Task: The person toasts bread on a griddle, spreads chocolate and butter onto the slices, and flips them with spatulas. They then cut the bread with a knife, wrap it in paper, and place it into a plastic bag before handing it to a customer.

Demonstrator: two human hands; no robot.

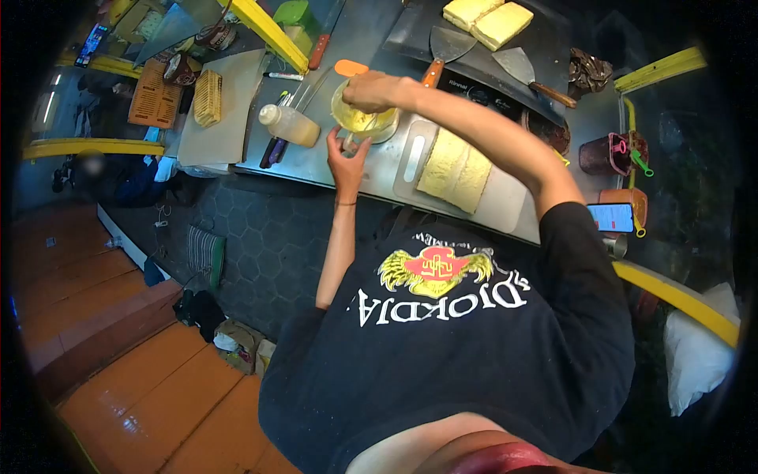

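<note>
A clear plastic measuring jug with a yellow mixture inside stands on the metal counter. My left hand is closed around its handle on the near side. Above the jug's mouth, my right hand has its fingers closed and pointing down; what they grip is hidden, though a thin shiny piece shows below them. Left of the jug lies a squeeze bottle with pale contents. Two bread slices with a yellowish spread lie on a white cutting board to the right.
Behind is a dark griddle with bread and two scrapers. A loaf sits on cardboard at left. Dark containers and a phone are at right. Yellow frame bars edge the stall.
</note>
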